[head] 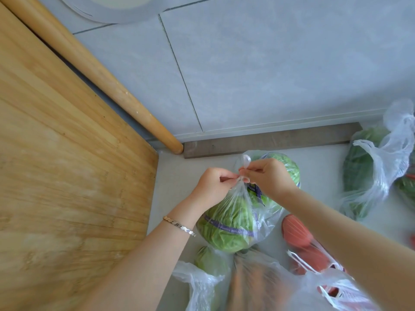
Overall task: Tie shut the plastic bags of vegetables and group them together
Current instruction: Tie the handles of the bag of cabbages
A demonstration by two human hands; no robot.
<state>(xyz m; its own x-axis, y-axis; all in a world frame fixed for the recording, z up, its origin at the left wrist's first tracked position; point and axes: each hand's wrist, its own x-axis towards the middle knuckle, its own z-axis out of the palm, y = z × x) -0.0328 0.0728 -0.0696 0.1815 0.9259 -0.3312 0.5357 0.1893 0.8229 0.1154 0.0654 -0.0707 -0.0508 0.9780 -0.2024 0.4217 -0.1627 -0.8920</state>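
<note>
Head view: left hand (214, 184), right hand (268, 176) grip pinching lettuce bag (233, 223) neck; counter (173, 189), grey-tiled wall (269, 75), bamboo board (67, 176).

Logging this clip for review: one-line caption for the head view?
Left hand and right hand pinch the gathered neck of a clear bag of leafy greens beside a bamboo board.

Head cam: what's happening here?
A person is tying a clear bag of leafy greens on the counter. The left hand and right hand each pinch the bag's twisted top, where a knot is forming. To the right, a bag of dark greens lies with its handles loose. A bag of carrots lies nearer the camera.
</note>
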